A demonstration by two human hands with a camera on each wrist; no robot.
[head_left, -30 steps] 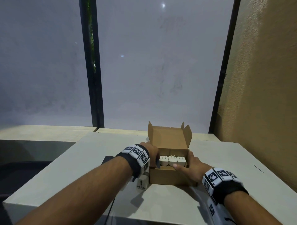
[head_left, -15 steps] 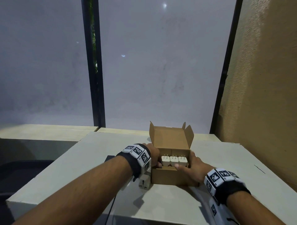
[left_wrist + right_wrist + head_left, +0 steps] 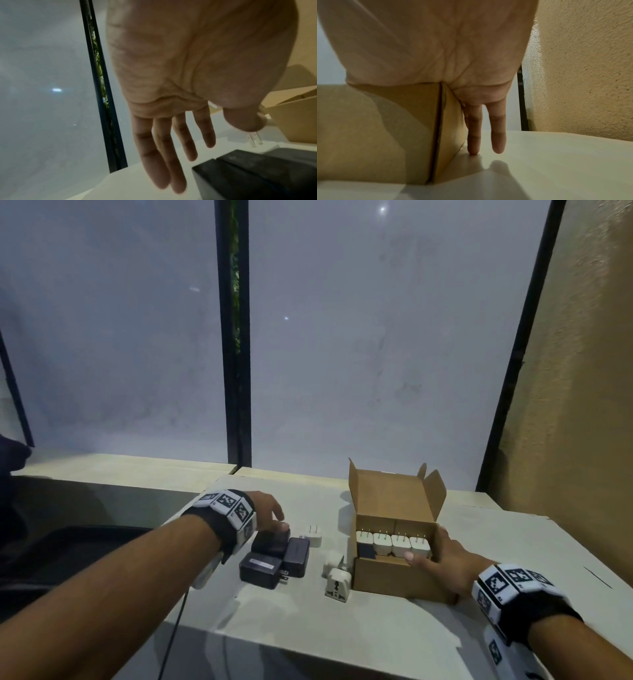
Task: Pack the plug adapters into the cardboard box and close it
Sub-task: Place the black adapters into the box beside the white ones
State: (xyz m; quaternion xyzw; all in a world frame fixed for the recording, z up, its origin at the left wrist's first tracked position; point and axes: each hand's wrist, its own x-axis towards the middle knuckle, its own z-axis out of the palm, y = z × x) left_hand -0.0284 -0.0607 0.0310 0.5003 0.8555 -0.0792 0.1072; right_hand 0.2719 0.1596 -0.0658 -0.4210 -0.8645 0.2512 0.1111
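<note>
The open cardboard box (image 3: 387,580) stands on the table, lid flap upright. A row of white plug adapters (image 3: 392,544) sits inside with prongs up, and a dark one (image 3: 365,550) at its left end. My right hand (image 3: 435,563) braces the box's near right corner (image 3: 393,128), thumb on the front rim, fingers (image 3: 473,132) straight down the side wall. My left hand (image 3: 274,518) hovers open over three black adapters (image 3: 274,556), its fingers (image 3: 171,148) straight, holding nothing. Also loose are a small white adapter (image 3: 313,537) and two white universal adapters (image 3: 337,583).
The white table (image 3: 376,628) has its front edge close to me and a textured tan wall (image 3: 582,371) on the right. A frosted window with black frames (image 3: 236,337) runs behind. A thin cable (image 3: 174,635) hangs off the table's front left.
My left hand has left the box's left side and swung left over the black adapters. The right hand keeps its place at the box corner.
</note>
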